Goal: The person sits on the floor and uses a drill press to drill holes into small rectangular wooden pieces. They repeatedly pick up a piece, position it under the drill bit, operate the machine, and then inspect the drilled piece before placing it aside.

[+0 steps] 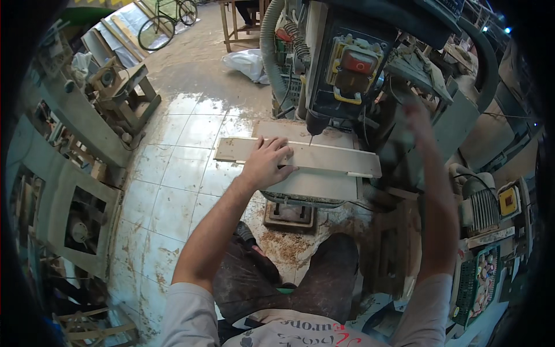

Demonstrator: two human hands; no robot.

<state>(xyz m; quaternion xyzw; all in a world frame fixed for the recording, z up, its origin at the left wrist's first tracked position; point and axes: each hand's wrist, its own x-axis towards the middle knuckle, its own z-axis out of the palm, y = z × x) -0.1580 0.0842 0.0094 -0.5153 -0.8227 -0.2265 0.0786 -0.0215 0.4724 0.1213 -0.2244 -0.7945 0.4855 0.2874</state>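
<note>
A long, narrow wooden board (335, 157) lies across the worktable (312, 184) of a drill press (317, 87). My left hand (267, 163) holds the board down left of the drill bit, its fingers over the top toward the far edge and its thumb along the near side. The thin drill bit (312, 139) points down at the board from the dark chuck (318, 122); whether it touches the wood I cannot tell. On the machine's right, my right hand (417, 115) is raised and smeared by motion, so its fingers and any grip are unclear.
A red switch (357, 61) sits on the drill press front. Sawdust (289, 244) covers the tiles below its table. To the right stand a finned motor (478, 203) and a green crate (477, 286); machine frames (72, 202) line the left. A bicycle (165, 24) is far back.
</note>
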